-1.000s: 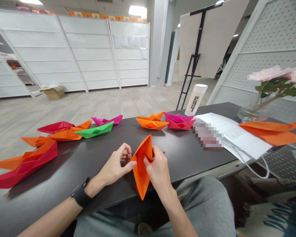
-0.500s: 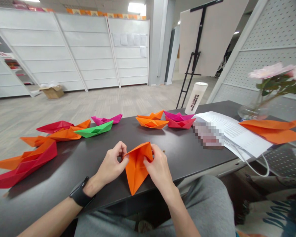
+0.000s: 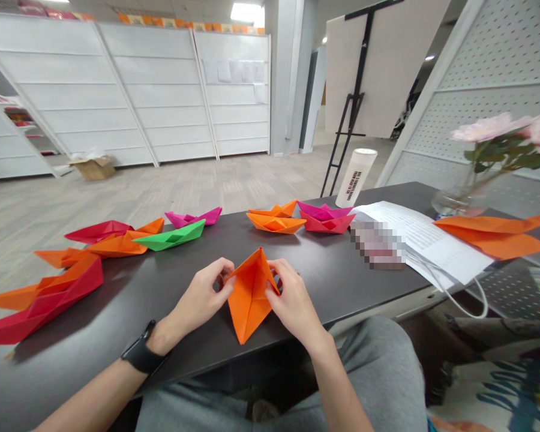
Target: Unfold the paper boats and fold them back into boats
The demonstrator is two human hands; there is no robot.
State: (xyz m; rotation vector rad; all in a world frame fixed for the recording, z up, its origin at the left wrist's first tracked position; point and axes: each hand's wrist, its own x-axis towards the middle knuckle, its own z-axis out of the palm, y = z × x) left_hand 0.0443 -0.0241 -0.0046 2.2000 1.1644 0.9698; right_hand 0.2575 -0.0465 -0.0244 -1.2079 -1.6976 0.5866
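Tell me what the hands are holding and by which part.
The left hand and right hand hold an orange folded paper boat by its upper edges, each pinching one side of its open top.

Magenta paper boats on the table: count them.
2. One magenta paper boat sits behind the green boat; the other sits behind the red boat.

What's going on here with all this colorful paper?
A person at a dark table is holding a folded orange paper between their left hand and right hand. Colorful paper boats sit along the far side of the table, near some printed sheets.
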